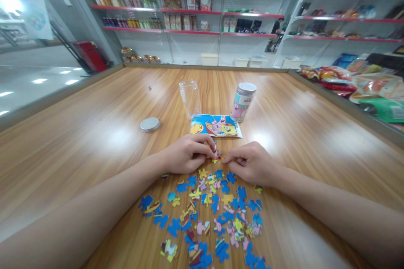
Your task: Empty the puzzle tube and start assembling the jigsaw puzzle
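Observation:
My left hand (pixel 192 153) is closed, its fingertips pinching the left side of a small yellow, red and pink cluster of jigsaw puzzle pieces (pixel 217 159). From the right, my right hand (pixel 251 162) has its thumb and index finger pressed together at the cluster's other edge; the fingers partly hide what they grip. Loose blue, yellow and pink jigsaw pieces (pixel 215 204) lie scattered on the table nearer to me. Just beyond my hands lies a cartoon picture sheet (pixel 216 126) with a yellow and a pink figure on blue.
Behind the sheet stand a clear open jar (pixel 190 98) and a lidded jar with a cartoon label (pixel 243 103). A silver lid (pixel 150 124) lies left on the wooden table (pixel 104 143). Packaged goods (pixel 356 80) are beyond the right edge; stocked shelves (pixel 192 10) line the back. A person (pixel 275 33) is far off.

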